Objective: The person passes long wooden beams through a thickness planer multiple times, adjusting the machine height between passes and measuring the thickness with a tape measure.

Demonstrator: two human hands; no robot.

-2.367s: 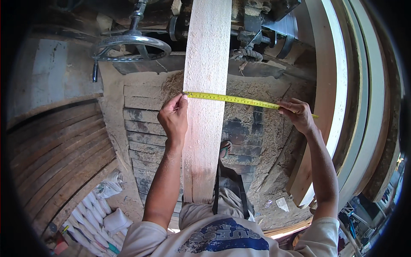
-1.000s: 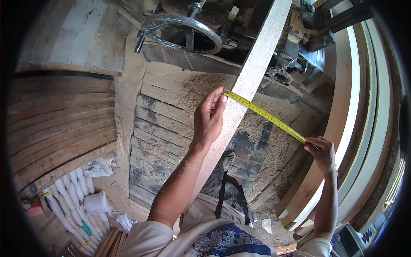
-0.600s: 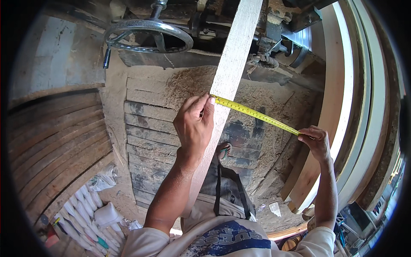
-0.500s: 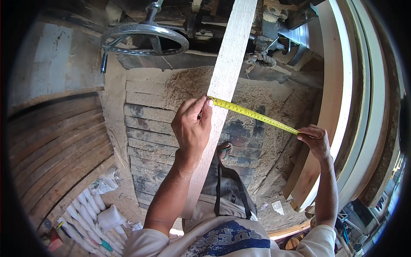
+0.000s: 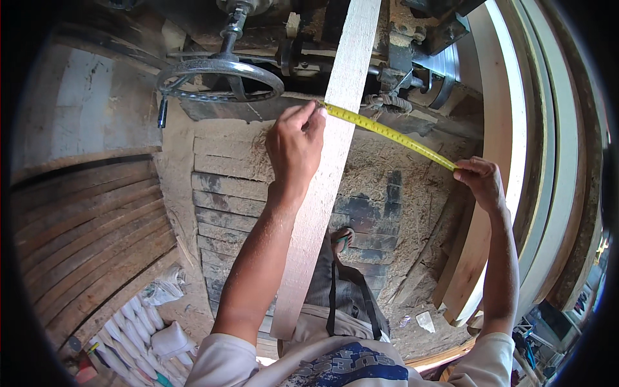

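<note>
Between the thumb and forefinger of the left hand (image 5: 296, 145), the end of a yellow measuring tape (image 5: 387, 132) is pinched tightly at the left edge of a long pale board (image 5: 329, 161). From that grip the blade is drawn across the board's face and slanted down to the right, where it is gripped between the thumb and fingers of the right hand (image 5: 482, 180); whatever lies inside that palm is hidden. Whether the blade is pressed flat on the wood cannot be told. Below the left grip, the board is slanted toward the person's waist; above it, the board is carried up past dark machinery. Up and to the left of the left hand, a metal handwheel (image 5: 222, 66) with a crank handle is mounted. Beneath both grips, a slatted floor (image 5: 225, 222) is strewn with shavings (image 5: 419, 193), and a sandalled foot (image 5: 343, 240) is set there. Just beyond the right hand, long timbers (image 5: 506, 129) are ranged side by side. Well to the left of the left grip, brown planks (image 5: 90, 226) are laid in rows, with white bundles (image 5: 129, 335) heaped below them.
</note>
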